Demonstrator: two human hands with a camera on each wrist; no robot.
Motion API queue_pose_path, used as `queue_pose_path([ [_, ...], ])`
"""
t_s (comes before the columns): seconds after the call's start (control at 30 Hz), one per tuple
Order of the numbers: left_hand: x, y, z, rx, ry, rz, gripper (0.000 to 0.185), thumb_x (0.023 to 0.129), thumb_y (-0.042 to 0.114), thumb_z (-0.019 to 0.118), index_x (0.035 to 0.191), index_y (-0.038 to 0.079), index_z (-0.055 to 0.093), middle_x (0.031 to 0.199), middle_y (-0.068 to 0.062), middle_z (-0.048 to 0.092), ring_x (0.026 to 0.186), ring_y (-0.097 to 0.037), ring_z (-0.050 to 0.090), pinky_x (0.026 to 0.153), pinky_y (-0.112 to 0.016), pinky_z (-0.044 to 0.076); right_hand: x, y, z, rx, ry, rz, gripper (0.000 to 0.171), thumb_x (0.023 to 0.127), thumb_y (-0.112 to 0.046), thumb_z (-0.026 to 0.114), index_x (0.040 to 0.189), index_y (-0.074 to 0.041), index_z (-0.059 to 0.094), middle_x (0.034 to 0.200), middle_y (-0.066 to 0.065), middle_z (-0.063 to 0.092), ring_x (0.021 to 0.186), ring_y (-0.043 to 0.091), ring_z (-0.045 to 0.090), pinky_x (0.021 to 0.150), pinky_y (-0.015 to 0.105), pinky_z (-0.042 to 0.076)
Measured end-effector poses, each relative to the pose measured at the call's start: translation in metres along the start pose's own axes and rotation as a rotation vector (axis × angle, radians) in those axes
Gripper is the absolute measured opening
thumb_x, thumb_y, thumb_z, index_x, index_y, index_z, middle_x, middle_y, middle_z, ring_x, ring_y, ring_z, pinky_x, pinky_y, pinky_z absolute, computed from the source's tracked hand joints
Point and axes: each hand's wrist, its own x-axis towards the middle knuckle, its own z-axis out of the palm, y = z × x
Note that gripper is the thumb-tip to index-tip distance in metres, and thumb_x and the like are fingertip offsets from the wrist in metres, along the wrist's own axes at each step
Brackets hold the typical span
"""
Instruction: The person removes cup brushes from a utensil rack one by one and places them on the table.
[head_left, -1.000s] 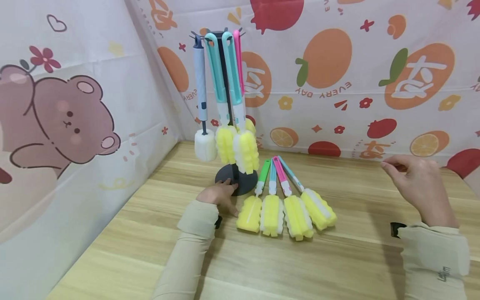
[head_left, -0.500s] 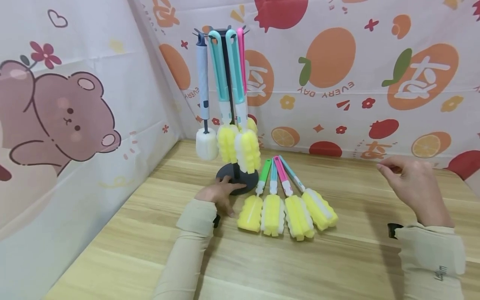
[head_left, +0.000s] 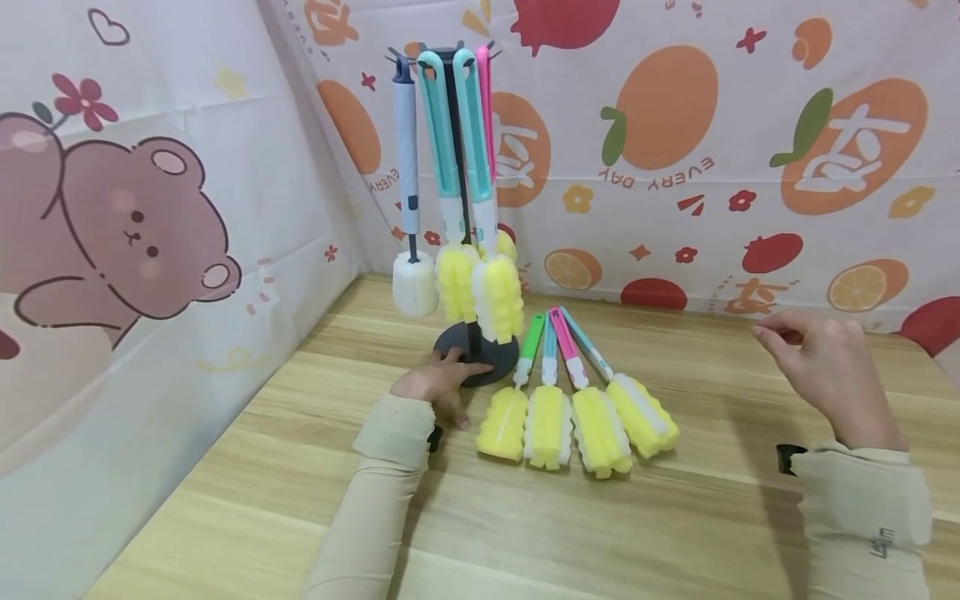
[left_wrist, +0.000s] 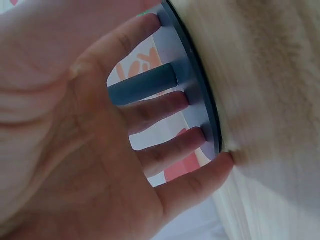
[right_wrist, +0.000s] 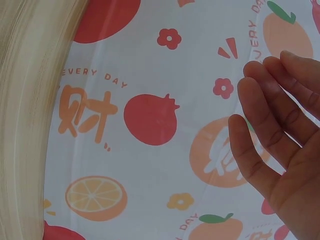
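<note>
Nearest to you, your two sleeved forearms are reaching over the wooden table [head_left: 525, 533]. Your left hand [head_left: 438, 385] is lying flat with its fingers straight and spread, pressing down on the edge of the dark round stand base [head_left: 480, 354]; the left wrist view is showing those fingers [left_wrist: 165, 107] resting across the disc, with the stand's post passing between two of them. It is gripping nothing. Your right hand [head_left: 821, 367] is hovering above the table well to the right, holding nothing, its fingers relaxed and loosely bent; the right wrist view is showing them [right_wrist: 272, 130] slightly apart against the printed backdrop.

Between your hands, just beside the left one, four sponge brushes [head_left: 573, 408] are lying fanned out on the table, yellow foam heads toward you and green, teal and pink handles converging toward the stand base.

Farther back, the stand [head_left: 455, 150] is rising upright from its base, with hanging brushes [head_left: 480, 275] dangling foam-down from its top hooks: one white-headed with a grey handle, the others yellow-headed.

Behind everything, fruit-patterned sheets [head_left: 675, 150] are hanging as walls.
</note>
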Motion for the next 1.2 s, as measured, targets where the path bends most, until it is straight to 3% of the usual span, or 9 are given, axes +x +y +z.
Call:
queue_pose_path([
  [0.1,0.0,0.0,0.0,-0.012,-0.007,-0.009,0.096,0.077,0.024,0.092,0.158,0.028,0.041,0.163,-0.02,0.021,0.148,-0.048,0.016,0.101,-0.065,0.04,0.0,-0.001,0.001,-0.002,-0.009,0.0,0.008,0.083,0.005,0.078,0.091,0.007,0.076,0.079,0.02,0.071,0.065,0.006,0.052,0.058,0.01,0.034],
  [0.23,0.0,0.002,0.0,-0.023,-0.009,-0.026,0.096,0.077,0.022,0.092,0.157,0.03,0.041,0.164,-0.019,0.02,0.149,-0.047,0.015,0.101,-0.064,0.041,0.003,-0.002,0.003,0.002,-0.056,0.03,0.011,0.088,0.001,0.076,0.097,0.007,0.076,0.084,0.022,0.072,0.072,0.032,0.062,0.062,0.015,0.038],
  [0.33,-0.001,0.003,0.001,-0.033,-0.013,-0.04,0.096,0.077,0.021,0.092,0.158,0.031,0.04,0.164,-0.018,0.02,0.149,-0.046,0.015,0.101,-0.063,0.041,0.007,-0.005,0.004,0.008,-0.086,0.042,0.015,0.089,-0.002,0.075,0.1,0.008,0.075,0.089,0.025,0.071,0.079,0.039,0.064,0.066,0.025,0.042],
  [0.43,-0.002,0.003,0.003,-0.031,-0.01,-0.041,0.095,0.077,0.021,0.092,0.157,0.031,0.041,0.163,-0.018,0.023,0.148,-0.046,0.018,0.1,-0.063,0.042,0.01,-0.007,0.007,0.007,-0.088,0.019,0.014,0.089,-0.002,0.075,0.099,0.009,0.075,0.088,0.025,0.072,0.079,0.039,0.065,0.065,0.027,0.043],
  [0.63,-0.001,0.002,0.002,-0.03,0.007,-0.03,0.095,0.076,0.021,0.093,0.156,0.03,0.042,0.161,-0.018,0.025,0.147,-0.047,0.019,0.099,-0.062,0.044,0.015,-0.011,0.007,0.038,-0.098,0.049,0.017,0.09,-0.002,0.075,0.102,0.011,0.075,0.089,0.027,0.071,0.078,0.04,0.065,0.062,0.009,0.035],
  [0.8,0.002,0.002,0.001,-0.04,0.011,-0.037,0.096,0.075,0.02,0.093,0.156,0.03,0.043,0.162,-0.017,0.024,0.148,-0.046,0.019,0.099,-0.062,0.044,0.021,-0.016,0.007,0.067,-0.088,0.035,0.016,0.09,-0.002,0.075,0.102,0.009,0.075,0.09,0.027,0.071,0.076,0.039,0.066,0.062,0.002,0.033],
  [1.2,0.002,0.005,0.001,-0.025,0.005,-0.048,0.097,0.074,0.02,0.094,0.156,0.03,0.042,0.16,-0.018,0.026,0.146,-0.045,0.021,0.098,-0.06,0.045,0.04,-0.034,0.014,0.118,-0.139,0.043,0.017,0.095,-0.007,0.072,0.105,0.006,0.075,0.095,0.024,0.072,0.083,0.037,0.064,0.067,0.006,0.035],
])
